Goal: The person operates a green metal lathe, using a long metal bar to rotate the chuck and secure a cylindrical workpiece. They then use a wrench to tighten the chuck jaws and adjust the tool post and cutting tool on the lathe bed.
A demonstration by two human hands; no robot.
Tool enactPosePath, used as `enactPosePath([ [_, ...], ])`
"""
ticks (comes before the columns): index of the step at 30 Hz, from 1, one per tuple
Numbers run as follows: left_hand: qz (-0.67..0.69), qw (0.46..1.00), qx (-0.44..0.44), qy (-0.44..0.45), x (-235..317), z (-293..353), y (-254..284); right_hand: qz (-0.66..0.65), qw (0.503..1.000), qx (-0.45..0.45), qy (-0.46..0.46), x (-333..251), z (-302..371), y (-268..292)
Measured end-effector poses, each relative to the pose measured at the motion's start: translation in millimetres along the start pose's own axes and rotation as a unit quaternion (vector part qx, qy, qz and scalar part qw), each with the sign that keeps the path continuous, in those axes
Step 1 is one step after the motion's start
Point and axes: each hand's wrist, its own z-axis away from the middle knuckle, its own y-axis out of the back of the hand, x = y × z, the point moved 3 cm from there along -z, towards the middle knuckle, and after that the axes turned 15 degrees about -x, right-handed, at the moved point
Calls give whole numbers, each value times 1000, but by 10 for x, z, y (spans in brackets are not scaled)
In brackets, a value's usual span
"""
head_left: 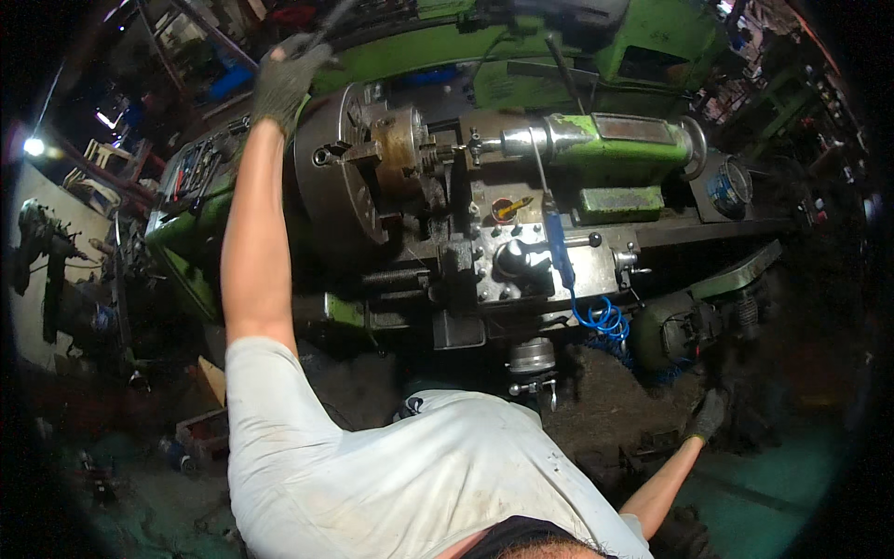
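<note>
My left hand (282, 84), in a dark grey work glove, is stretched up beyond the big round lathe chuck (321, 196). Its fingers look curled where a blurred grey bar (337, 17) meets them; what they grip is unclear. A brownish round metal workpiece (399, 149) sits in the chuck jaws, facing the tailstock (610, 140). My right hand (708, 416), also gloved, is low at the far right, away from the lathe. Dark surroundings hide its fingers and anything in them.
A blue air gun (558, 247) with a coiled blue hose (605, 320) hangs over the carriage. On it, a yellow-handled brush (512, 209) stands in a small pot beside the tool post (510, 259). Hand tools (196, 172) lie on the headstock. A handwheel (533, 356) projects toward me.
</note>
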Motion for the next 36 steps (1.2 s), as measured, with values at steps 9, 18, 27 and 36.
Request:
enactPosePath([
  [9,344,884,313,53,-120,2404,0,262,940,-202,-77,137,-170,-1196],
  [18,379,649,569,333,-2558,4759,-91,375,888,-265,-35,62,377,-1376],
  [27,414,661,368,505,-4376,5744,-407,402,847,-344,-56,79,1417,-1174],
  [36,-226,876,-158,395,-4974,5539,-334,385,839,-362,-129,726,2177,-465],
])
